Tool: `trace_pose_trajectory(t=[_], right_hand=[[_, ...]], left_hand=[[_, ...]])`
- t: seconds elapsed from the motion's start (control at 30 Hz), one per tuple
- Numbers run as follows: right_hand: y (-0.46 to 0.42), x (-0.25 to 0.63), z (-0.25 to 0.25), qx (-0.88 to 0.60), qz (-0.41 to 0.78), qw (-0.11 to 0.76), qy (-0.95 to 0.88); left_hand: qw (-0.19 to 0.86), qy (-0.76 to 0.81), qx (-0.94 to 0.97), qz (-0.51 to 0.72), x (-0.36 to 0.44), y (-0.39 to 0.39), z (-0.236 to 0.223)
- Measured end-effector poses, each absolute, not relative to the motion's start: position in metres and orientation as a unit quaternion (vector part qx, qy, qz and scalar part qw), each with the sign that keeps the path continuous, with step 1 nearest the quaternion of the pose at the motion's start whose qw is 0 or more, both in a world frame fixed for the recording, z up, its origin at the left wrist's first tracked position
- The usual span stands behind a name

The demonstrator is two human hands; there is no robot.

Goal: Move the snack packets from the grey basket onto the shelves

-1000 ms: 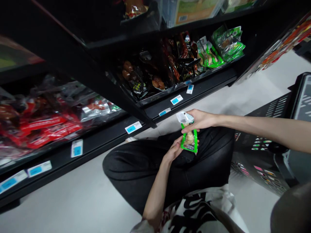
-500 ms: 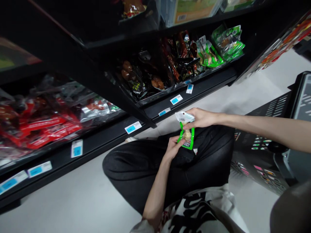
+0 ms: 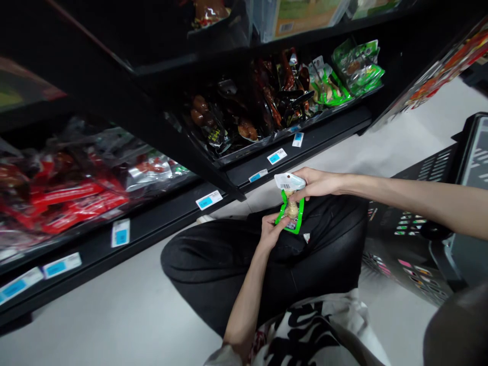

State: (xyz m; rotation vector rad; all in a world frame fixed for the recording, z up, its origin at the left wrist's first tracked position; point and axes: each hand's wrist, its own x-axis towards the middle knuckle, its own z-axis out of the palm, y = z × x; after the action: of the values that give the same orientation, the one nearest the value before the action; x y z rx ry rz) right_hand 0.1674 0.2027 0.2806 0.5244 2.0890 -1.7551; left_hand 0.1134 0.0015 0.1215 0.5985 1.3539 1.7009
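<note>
A small green-edged snack packet (image 3: pixel 293 209) with a white top and a clear middle is held over my crossed legs. Through its window shows a pale, lumpy food piece whose kind I cannot make out. My left hand (image 3: pixel 271 231) pinches the packet's lower left edge, thumb on the front. My right hand (image 3: pixel 314 184) grips the upper right side, thumb across the front and the other fingers mostly hidden behind. Similar green-edged packets (image 3: pixel 328 86) stand on the lower shelf beyond my hands.
The black shelf (image 3: pixel 324 129) carries price tags (image 3: pixel 276 156) along its front edge. Dark-packed meats (image 3: pixel 247 129) fill its middle, red packets (image 3: pixel 72 203) its left part, and green bags (image 3: pixel 358 66) its right end. A dark shopping basket (image 3: pixel 409 254) stands at my right.
Both hands still hold the packet. It has tilted slightly, and my right hand has shifted up a little. The shelf and the basket look the same.
</note>
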Motion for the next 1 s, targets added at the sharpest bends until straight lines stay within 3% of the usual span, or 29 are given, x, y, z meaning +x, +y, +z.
trace_pose_trajectory(t=[0.27,0.63,1.0], right_hand=[[0.204,0.168,0.282,0.211,-0.639,0.180,0.718],[0.203,0.168,0.270,0.115,-0.623,0.106,0.767],[0.199,0.171,0.278,0.056,-0.594,0.108,0.795]], left_hand=[[0.448,0.506,0.211,0.706,0.115,0.002,0.121],[0.418,0.541,0.267,0.679,0.114,0.000,0.110],[0.397,0.552,0.287,0.675,0.112,-0.002,0.107]])
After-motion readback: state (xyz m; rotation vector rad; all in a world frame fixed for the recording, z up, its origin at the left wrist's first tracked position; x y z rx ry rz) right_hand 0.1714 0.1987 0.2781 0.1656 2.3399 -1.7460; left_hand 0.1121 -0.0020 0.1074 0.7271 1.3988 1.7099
